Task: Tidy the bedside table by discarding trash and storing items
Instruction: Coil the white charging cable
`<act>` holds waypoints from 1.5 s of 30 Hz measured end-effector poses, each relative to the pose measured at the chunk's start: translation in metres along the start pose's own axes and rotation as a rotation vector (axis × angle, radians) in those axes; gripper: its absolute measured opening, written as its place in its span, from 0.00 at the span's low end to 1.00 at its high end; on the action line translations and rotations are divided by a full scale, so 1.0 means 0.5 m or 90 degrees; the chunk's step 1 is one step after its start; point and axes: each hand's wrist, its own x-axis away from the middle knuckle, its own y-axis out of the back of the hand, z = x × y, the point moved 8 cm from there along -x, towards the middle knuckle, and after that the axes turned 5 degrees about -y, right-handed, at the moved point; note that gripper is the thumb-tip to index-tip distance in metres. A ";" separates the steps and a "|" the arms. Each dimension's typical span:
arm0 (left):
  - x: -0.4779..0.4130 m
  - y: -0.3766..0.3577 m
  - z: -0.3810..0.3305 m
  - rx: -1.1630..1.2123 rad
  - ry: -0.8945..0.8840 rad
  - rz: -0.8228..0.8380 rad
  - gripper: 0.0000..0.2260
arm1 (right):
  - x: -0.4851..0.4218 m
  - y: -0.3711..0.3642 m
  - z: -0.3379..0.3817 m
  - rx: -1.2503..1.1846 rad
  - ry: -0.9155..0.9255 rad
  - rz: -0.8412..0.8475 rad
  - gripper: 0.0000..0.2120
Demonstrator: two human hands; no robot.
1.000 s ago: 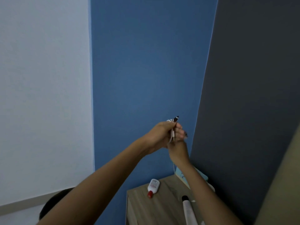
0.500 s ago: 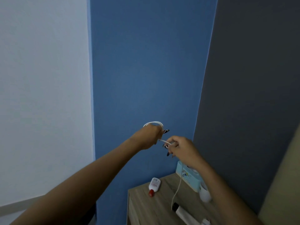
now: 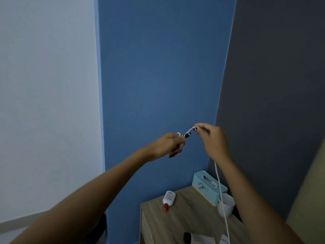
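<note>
Forearms stretch up from the bottom of the frame, and you've got the white cable (image 3: 190,130) strung between both hands, mid-picture. Your left hand (image 3: 168,145) has its fingers curled round what looks like a small coil, with one loop peeking above the knuckles. Your right hand (image 3: 213,140) pinches the strand just beside it, fingertips closed on it. My read is that you're holding it high so the slack hangs free and winds in neatly for storing.

From the right hand the cable drops behind your wrist, down across the white cup (image 3: 226,206) and off at the lower right edge.

Further back, lower right, is the table (image 3: 177,224). A white bottle with a red cap (image 3: 169,199) lies on its side, and a teal tissue box (image 3: 202,186) sits against the wall, with the cup just beside it.

Now the murky bits. The cable's far end runs out of frame, so I can't tell what it ends in. A black-capped white object (image 3: 193,237) is cut off at the bottom edge. How many turns sit inside your left fist is hidden. The blue wall (image 3: 158,76) closes off the back.
</note>
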 end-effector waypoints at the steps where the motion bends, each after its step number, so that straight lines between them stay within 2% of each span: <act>1: 0.000 -0.012 -0.010 0.098 0.004 0.020 0.15 | 0.004 -0.008 0.000 -0.027 -0.013 -0.001 0.09; 3: -0.005 -0.029 -0.034 0.255 0.002 0.040 0.16 | 0.018 -0.032 0.004 -0.055 -0.020 0.009 0.09; 5: -0.017 -0.034 -0.052 0.384 -0.005 0.020 0.15 | 0.038 -0.066 0.013 -0.047 -0.017 0.035 0.10; 7: -0.032 -0.032 -0.062 0.488 -0.002 -0.015 0.13 | 0.060 -0.103 0.016 -0.055 -0.066 0.081 0.10; 10: -0.053 0.008 -0.068 0.519 -0.037 -0.104 0.14 | 0.094 -0.160 0.046 -0.114 -0.070 0.192 0.09; 13: -0.063 0.068 -0.066 0.371 -0.092 -0.169 0.15 | 0.115 -0.181 0.064 -0.100 -0.053 0.261 0.12; 18: -0.032 0.133 -0.044 -0.170 -0.151 -0.205 0.16 | 0.108 -0.150 0.062 0.006 -0.018 0.276 0.13; 20: -0.016 0.138 -0.025 -0.303 -0.133 -0.188 0.16 | 0.102 -0.128 0.060 0.040 -0.005 0.276 0.13; 22: -0.005 0.144 -0.001 -0.379 -0.109 -0.176 0.17 | 0.096 -0.108 0.057 0.072 0.010 0.284 0.12; 25: 0.015 0.145 0.021 -0.360 -0.071 -0.144 0.19 | 0.086 -0.083 0.052 0.133 0.028 0.276 0.10; 28: 0.030 0.113 0.015 -0.359 -0.055 -0.101 0.20 | 0.070 -0.057 0.055 0.192 0.074 0.225 0.09; 30: 0.036 0.076 0.010 -0.310 -0.034 -0.057 0.21 | 0.055 -0.042 0.055 0.213 0.107 0.192 0.08; 32: 0.046 0.032 0.009 -0.164 0.006 0.000 0.23 | 0.039 -0.027 0.053 0.194 0.124 0.155 0.08; 37: 0.054 -0.042 -0.049 0.203 -0.011 0.102 0.18 | 0.036 -0.029 0.066 0.002 0.096 0.105 0.10; 41: 0.024 -0.029 -0.109 0.456 -0.030 0.042 0.15 | 0.068 -0.079 0.080 -0.054 0.029 0.108 0.12; 45: -0.007 0.009 -0.116 0.500 -0.035 -0.055 0.13 | 0.092 -0.134 0.090 -0.059 -0.085 0.148 0.11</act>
